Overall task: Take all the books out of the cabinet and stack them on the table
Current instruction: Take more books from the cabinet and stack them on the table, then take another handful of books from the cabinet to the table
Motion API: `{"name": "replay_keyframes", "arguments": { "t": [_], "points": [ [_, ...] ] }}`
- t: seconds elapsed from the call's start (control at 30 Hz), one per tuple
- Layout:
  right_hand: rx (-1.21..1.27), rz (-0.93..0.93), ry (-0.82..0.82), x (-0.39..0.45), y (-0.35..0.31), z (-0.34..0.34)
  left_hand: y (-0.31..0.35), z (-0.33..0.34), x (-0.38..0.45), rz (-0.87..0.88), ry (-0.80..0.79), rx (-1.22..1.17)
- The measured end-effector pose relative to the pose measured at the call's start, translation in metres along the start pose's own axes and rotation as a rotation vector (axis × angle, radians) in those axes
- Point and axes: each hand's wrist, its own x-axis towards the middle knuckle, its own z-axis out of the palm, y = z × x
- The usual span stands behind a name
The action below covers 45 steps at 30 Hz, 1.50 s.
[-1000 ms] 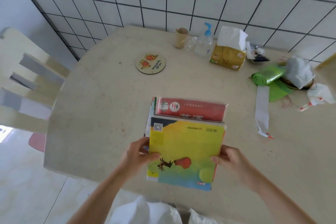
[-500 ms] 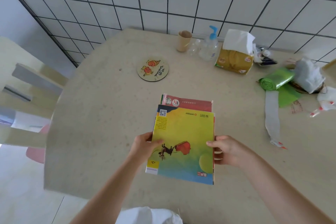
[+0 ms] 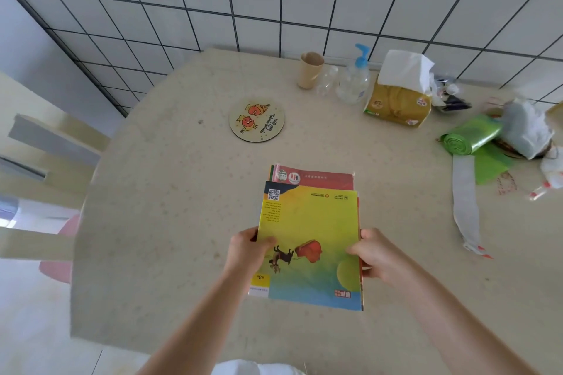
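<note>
A stack of thin books lies near the middle of the beige table. On top is a yellow-green book with a blue lower edge. A red book sticks out from under its far edge. My left hand grips the stack's left edge, thumb on the cover. My right hand grips the right edge, thumb on top and fingers at the side. The cabinet is out of view.
A round coaster lies beyond the stack. Along the tiled wall stand a paper cup, a pump bottle and a tissue pack. A green bag roll and wrappers lie at right. A chair stands at left.
The yellow-green book has slid forward over the red book, so less of the red cover shows. Both hands have kept their grip on the stack's side edges.
</note>
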Motion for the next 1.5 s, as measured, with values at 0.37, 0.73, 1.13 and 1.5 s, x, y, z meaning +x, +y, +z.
{"name": "replay_keyframes", "arguments": {
  "t": [0.37,0.73,1.13,1.5],
  "points": [
    [-0.102,-0.134,0.076,-0.012,0.002,0.004,-0.006,0.008,0.005,0.016,0.007,0.041],
    [0.086,-0.086,0.016,-0.014,0.011,-0.003,0.0,0.013,-0.001,0.117,-0.087,0.159],
    [0.22,-0.318,0.115,-0.039,0.035,-0.015,-0.017,0.016,-0.021,0.249,0.033,0.124],
    [-0.242,-0.639,0.267,-0.067,0.087,-0.015,-0.042,0.012,-0.075,0.392,0.19,0.354]
  ]
}}
